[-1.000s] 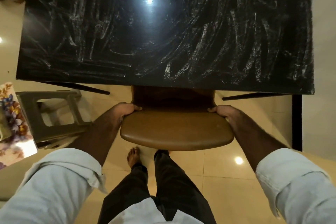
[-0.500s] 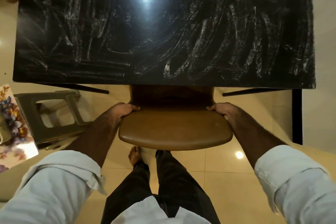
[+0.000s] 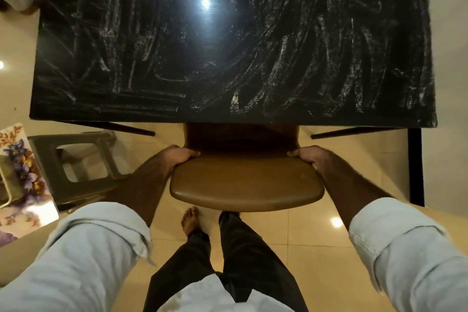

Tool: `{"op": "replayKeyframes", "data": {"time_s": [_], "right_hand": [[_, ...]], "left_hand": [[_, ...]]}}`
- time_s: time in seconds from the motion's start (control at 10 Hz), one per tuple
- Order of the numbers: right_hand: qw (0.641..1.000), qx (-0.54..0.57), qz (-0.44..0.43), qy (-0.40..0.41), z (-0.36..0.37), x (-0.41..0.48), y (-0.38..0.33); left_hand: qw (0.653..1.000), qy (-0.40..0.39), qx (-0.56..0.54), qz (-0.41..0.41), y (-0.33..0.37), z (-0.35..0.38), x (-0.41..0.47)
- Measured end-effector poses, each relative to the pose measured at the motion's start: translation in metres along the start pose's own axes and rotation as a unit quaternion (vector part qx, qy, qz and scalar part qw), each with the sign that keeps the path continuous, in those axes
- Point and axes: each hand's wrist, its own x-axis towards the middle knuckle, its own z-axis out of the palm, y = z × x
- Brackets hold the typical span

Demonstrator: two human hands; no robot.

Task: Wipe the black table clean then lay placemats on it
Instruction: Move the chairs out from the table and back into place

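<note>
While both arms reach straight forward, the left hand (image 3: 177, 157) and right hand (image 3: 310, 157) each curl around a side of the brown padded chair back (image 3: 247, 185) at 6 o'clock. Toward 12 o'clock, the glossy black rectangular tabletop (image 3: 228, 45) shows whitish smear streaks.

Your black counter (image 3: 228, 45) carries only whitish smear streaks (image 3: 329, 58) and a lamp glare (image 3: 205, 2); beige floor tiles (image 3: 316, 248) lie below.
</note>
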Motion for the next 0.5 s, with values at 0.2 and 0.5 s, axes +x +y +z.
{"op": "replayKeyframes", "data": {"time_s": [0.2,0.5], "right_hand": [[0.977,-0.187,-0.090,0.041,0.012,-0.021,-0.022],[0.849,-0.438,-0.227,0.189,0.059,-0.119,0.047]], "left_hand": [[0.972,0.045,0.179,0.144,0.012,0.006,-0.037],[0.840,0.158,0.426,0.296,-0.038,0.051,-0.134]]}}
